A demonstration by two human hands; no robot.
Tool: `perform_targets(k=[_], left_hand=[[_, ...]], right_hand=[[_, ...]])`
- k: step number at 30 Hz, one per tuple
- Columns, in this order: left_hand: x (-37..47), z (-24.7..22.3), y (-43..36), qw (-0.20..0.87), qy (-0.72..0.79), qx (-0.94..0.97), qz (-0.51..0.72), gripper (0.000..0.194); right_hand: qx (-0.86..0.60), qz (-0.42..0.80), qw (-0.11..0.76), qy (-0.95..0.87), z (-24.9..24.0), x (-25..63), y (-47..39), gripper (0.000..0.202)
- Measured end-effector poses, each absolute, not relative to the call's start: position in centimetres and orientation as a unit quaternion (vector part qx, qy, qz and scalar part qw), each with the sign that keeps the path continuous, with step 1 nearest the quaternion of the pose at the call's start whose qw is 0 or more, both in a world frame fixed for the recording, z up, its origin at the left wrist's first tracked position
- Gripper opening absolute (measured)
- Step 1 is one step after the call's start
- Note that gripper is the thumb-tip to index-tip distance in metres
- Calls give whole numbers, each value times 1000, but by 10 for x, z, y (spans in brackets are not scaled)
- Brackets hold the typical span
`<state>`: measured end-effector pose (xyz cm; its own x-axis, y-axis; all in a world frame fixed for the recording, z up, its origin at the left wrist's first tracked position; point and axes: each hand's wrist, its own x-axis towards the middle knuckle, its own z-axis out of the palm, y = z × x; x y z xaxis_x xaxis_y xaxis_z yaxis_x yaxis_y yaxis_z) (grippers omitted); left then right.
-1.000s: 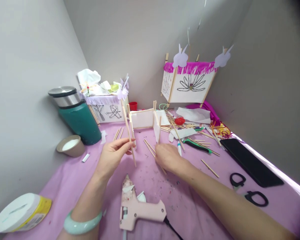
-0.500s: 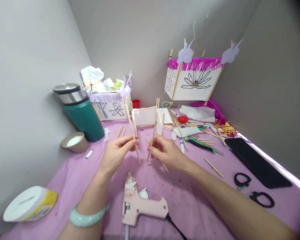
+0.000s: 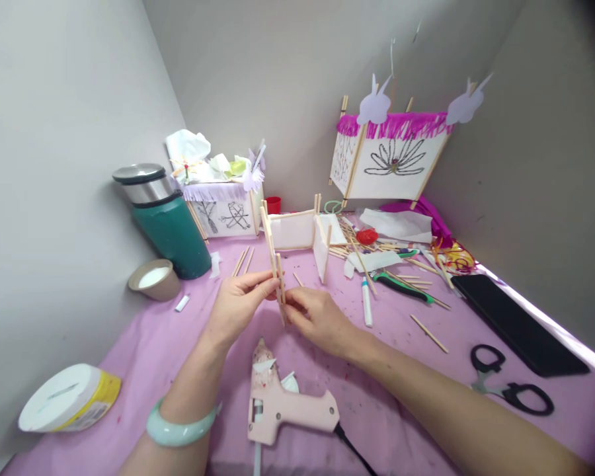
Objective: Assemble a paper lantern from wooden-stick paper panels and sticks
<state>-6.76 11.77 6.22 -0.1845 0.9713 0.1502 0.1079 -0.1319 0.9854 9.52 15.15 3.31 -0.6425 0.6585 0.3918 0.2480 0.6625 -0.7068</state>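
My left hand (image 3: 242, 301) pinches a long thin wooden stick (image 3: 270, 248), which stands upright and slightly tilted. Held between the fingertips of my right hand (image 3: 317, 317) is a shorter wooden stick (image 3: 279, 268), close alongside the long one; whether they touch is hard to tell. Just behind the sticks stands a small frame of sticks with white paper panels (image 3: 292, 231), partly overlapped by the long stick. In front of my hands a pink glue gun (image 3: 297, 410) lies on its side, nozzle pointing away from me.
Left: a green flask (image 3: 166, 231), a small bowl (image 3: 153, 281) and a white-and-yellow tub (image 3: 69, 398). Right: scissors (image 3: 510, 383), a black phone (image 3: 520, 324), green-handled pliers (image 3: 404, 287) and loose sticks. A decorated paper lantern (image 3: 391, 162) hangs at the back; another (image 3: 223, 215) stands left.
My right hand has moved left, bringing its stick from apart to close beside the one in my left hand. The view has shifted slightly.
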Motion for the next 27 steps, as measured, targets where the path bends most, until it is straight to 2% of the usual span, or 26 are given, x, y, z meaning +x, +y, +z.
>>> perform_targets(k=[10,19,27], left_hand=[[-66,63,116,407,513,520,549,24],[-68,65,115,356,533,562,523,20],[-65,79,117,343,491,548,584,29]], right_hand=[[-264,319,316,-854,37,93,151,26],[-254,331,319,-851,29,93,157,26],[-250,339,315,-851,31,93,157,27]])
